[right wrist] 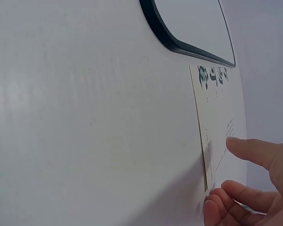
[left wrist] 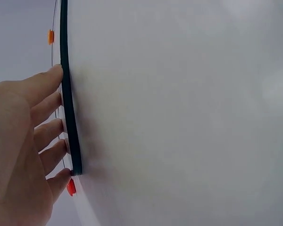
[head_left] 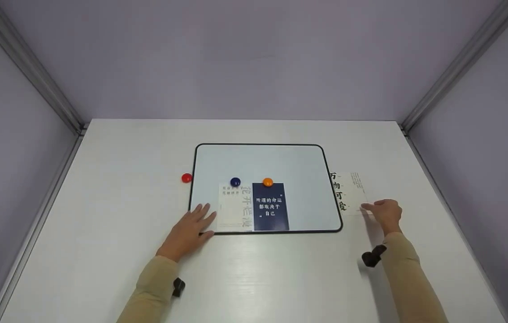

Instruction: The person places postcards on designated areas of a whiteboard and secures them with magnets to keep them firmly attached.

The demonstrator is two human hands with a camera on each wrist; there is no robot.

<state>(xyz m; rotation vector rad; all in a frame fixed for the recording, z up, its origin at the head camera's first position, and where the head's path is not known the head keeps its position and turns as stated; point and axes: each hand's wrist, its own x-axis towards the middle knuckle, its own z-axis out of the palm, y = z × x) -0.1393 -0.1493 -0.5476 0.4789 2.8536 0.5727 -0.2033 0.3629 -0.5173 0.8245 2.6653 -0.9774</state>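
A black-framed whiteboard [head_left: 260, 161] lies on the table. My left hand [head_left: 189, 231] rests on its near left corner with fingers spread; in the left wrist view the fingertips lie along the dark frame [left wrist: 70, 108]. On the board are a white card [head_left: 231, 211] with grey lettering and a navy card [head_left: 271, 215] with white lettering. A dark blue round magnet [head_left: 235, 182] and an orange one [head_left: 267, 182] sit at their top edges. To the right, my right hand [head_left: 386, 213] is at a cream lettered card [head_left: 353, 193], thumb over it, fingers apart from the thumb.
A red round magnet [head_left: 186, 178] lies just left of the board on the white table [head_left: 245, 278]. Pale walls [head_left: 245, 58] enclose the back and sides. The cream card's left edge meets the board's right frame.
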